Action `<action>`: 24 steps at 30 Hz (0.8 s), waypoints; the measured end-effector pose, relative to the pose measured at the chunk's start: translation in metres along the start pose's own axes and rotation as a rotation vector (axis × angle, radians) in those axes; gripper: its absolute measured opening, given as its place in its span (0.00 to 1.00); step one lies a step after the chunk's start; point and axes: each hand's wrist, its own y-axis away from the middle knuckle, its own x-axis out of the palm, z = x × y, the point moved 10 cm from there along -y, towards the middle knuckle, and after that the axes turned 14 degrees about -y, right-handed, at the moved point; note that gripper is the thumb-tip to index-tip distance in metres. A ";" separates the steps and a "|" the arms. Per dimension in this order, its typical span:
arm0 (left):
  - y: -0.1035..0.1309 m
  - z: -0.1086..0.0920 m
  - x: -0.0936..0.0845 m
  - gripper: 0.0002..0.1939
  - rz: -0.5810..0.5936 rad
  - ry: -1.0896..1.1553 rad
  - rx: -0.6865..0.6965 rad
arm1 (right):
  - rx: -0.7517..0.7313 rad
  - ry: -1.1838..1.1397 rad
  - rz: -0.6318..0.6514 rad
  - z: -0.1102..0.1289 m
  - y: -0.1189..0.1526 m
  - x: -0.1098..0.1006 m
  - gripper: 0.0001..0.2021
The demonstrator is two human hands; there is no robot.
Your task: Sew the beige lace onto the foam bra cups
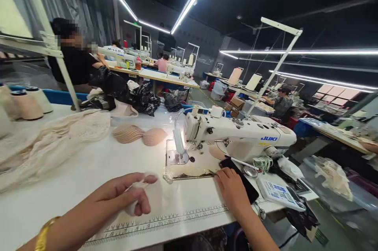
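Observation:
My left hand [130, 196] is raised above the white table, thumb and fingers curled towards each other around a thin whitish, see-through piece that I cannot make out. Further right, my right hand [232, 188] rests at the edge of a black flat object [249, 188], and a thin pointed metal tool [212, 172] sticks out from its fingertips. Behind both hands stands a white sewing machine [242, 135] with its lamp lit over the needle plate [177, 158]. Two fanned stacks of beige pads [128, 133] [154, 136] lie left of the machine.
Cream lace fabric [56, 141] spreads over the table's left side, near thread cones [31, 103]. A printed ruler [165, 222] runs along the front edge. A white-and-blue box [279, 194] and a coiled cord [262, 163] lie at right. A person in black [72, 62] sits beyond.

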 end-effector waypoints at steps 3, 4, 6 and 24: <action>-0.008 -0.016 0.037 0.39 0.207 0.078 0.022 | -0.024 -0.113 0.044 0.023 0.008 0.015 0.20; -0.012 -0.018 0.044 0.40 0.229 0.100 0.033 | -0.042 -0.164 0.069 0.039 0.011 0.020 0.19; -0.017 -0.021 0.053 0.40 0.251 0.137 0.063 | -0.137 -0.303 0.110 0.082 0.016 0.026 0.15; 0.042 -0.053 -0.134 0.29 -0.789 -0.726 0.015 | -0.355 0.081 -0.056 0.092 0.007 0.007 0.19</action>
